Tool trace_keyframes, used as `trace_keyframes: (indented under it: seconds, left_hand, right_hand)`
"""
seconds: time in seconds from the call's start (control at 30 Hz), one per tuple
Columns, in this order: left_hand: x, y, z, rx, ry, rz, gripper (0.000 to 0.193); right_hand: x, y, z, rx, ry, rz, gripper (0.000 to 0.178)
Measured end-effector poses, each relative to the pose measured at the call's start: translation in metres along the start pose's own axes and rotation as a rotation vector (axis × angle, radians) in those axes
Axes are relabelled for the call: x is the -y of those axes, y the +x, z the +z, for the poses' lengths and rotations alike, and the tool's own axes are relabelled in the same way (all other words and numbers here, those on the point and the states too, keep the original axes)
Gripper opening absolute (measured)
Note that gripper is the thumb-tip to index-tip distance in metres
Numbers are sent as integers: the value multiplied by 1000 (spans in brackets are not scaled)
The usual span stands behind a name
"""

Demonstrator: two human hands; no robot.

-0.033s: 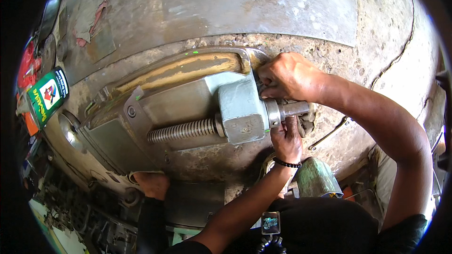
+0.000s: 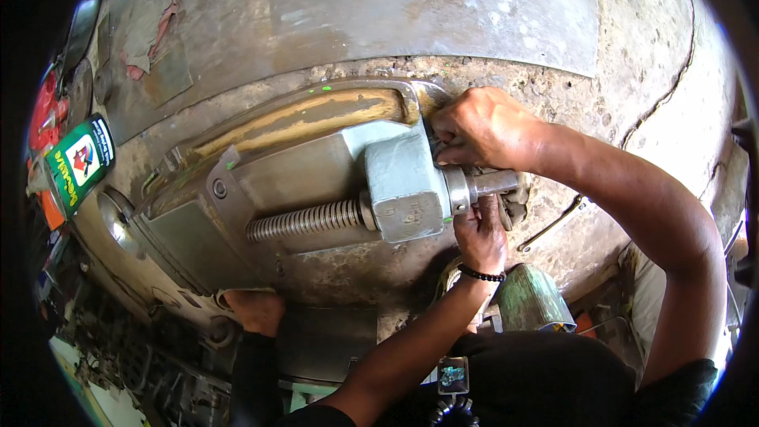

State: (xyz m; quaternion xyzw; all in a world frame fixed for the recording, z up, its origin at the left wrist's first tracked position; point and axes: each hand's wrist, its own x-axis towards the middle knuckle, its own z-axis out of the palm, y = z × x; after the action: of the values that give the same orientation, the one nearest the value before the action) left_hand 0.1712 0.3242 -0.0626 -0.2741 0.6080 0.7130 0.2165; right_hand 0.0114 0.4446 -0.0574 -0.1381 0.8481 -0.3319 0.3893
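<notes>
A large machine vise (image 2: 277,178) lies aslant across the middle, with a grey-blue block (image 2: 405,190) at its right end. A threaded screw (image 2: 312,220) runs into that block from the left, and on its right side a metal collar (image 2: 456,190) carries a bare shaft end (image 2: 496,183). My right hand (image 2: 486,130) is closed just above the collar, its curled fingers against the block's far right side. Whatever they pinch is hidden. Below the shaft, my left hand (image 2: 481,241), with a beaded bracelet at its wrist, is closed, thumb up against the collar. Its fingertips are mostly out of sight.
A wrench (image 2: 551,225) lies right of my left hand, above a worn green container (image 2: 534,300). A bare foot (image 2: 253,310) rests near the vise's lower edge. Far left stand a green can (image 2: 79,162) and a rag (image 2: 152,32); a metal sheet (image 2: 340,12) covers the floor beyond.
</notes>
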Motion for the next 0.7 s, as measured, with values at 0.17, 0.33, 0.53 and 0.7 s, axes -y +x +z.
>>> trace_keyframes:
  seconds: [0.17, 0.33, 0.53, 0.7]
  left_hand:
    - [2, 4, -1, 14, -17, -42, 24]
    - [0, 6, 1, -8, -13, -42, 26]
    - [-3, 6, -2, 20, -21, -156, 30]
    - [0, 6, 0, 0, -24, -184, 26]
  right_hand:
    - [3, 5, -5, 26, -75, 35, 27]
    - [2, 4, -6, -7, -40, 55, 26]
    - [4, 3, -5, 5, -43, 60, 28]
    - [5, 4, -6, -13, -66, 39, 30]
